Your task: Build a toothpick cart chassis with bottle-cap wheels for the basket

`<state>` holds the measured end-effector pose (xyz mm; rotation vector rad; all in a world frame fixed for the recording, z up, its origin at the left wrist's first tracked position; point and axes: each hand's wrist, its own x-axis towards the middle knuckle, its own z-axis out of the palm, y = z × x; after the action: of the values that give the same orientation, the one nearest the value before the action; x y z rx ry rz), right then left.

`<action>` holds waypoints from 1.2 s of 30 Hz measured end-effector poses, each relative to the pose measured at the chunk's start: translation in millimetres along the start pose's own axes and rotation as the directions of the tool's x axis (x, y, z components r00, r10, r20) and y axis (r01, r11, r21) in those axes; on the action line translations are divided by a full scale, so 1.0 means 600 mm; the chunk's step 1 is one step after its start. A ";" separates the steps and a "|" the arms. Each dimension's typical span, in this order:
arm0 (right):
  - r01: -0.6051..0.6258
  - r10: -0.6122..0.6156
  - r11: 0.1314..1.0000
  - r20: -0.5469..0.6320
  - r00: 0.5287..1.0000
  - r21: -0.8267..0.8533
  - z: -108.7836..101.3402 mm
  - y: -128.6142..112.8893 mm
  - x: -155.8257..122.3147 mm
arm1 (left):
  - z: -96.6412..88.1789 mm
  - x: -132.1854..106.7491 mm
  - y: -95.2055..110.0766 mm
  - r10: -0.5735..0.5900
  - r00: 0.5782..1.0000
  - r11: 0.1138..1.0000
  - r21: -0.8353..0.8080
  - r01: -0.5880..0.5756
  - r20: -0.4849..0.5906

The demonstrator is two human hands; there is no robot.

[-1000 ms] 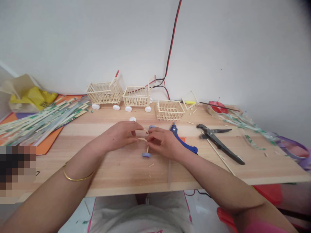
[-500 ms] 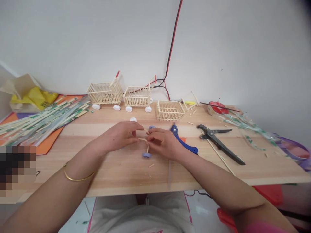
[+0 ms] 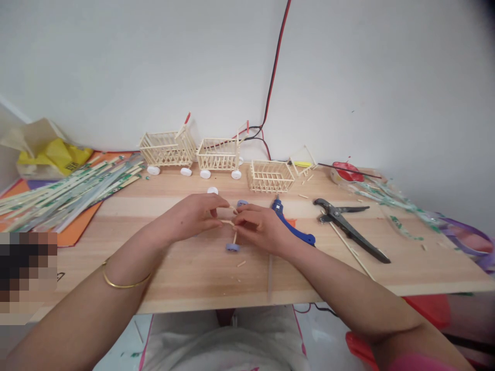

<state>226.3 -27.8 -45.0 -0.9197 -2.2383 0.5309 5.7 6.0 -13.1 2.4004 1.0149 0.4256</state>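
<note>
Two hands at one small wheeled stick frame

In the head view, the person's two hands meet over the near middle of the wooden table (image 3: 185, 278), both gripping one stick frame (image 3: 234, 238). The left hand (image 3: 193, 216) has its thumb and forefinger a little apart, their tips holding the frame's left-hand sticks; the right hand (image 3: 257, 226) is curled nearly closed, fingertips pinching the frame at its crosswise stick.

Behind them stand three stick carts, counted left to right: a first cart (image 3: 167, 148) with two white wheels in sight, a second cart (image 3: 218, 154) with three, and a third cart (image 3: 271, 176) sitting low on the tabletop. The first two have red-tipped handles. One loose white wheel (image 3: 212, 190) lies just behind the left hand. One blue glue gun (image 3: 293, 229), one pair of dark pliers (image 3: 348, 226) and one red-lined bowl (image 3: 348, 172) are to the right.

The frame is of thin, pale wood; two blue-grey wheels (image 3: 232, 248) show clearly, one at either end of the crosswise stick, while the hands hide much of the rest.

Dark lettering on the yellow bag (image 3: 62, 157) and green print on the stick wrappers (image 3: 69, 188) are too small to read.
</note>
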 end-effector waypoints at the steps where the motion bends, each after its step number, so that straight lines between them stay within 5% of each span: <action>1: 0.001 -0.001 1.000 -0.001 1.000 0.002 0.000 0.000 0.000 | 0.000 0.000 0.000 -0.001 1.000 1.000 -0.001 0.001 0.002; 36: -0.002 0.002 1.000 0.014 1.000 0.024 0.000 -0.002 0.001 | 0.002 0.000 -0.001 0.035 0.999 0.999 0.000 -0.035 0.003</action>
<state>225.3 -28.2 -43.8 -0.9086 -2.2386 0.5657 5.8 5.8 -14.2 2.4216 0.9734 0.4345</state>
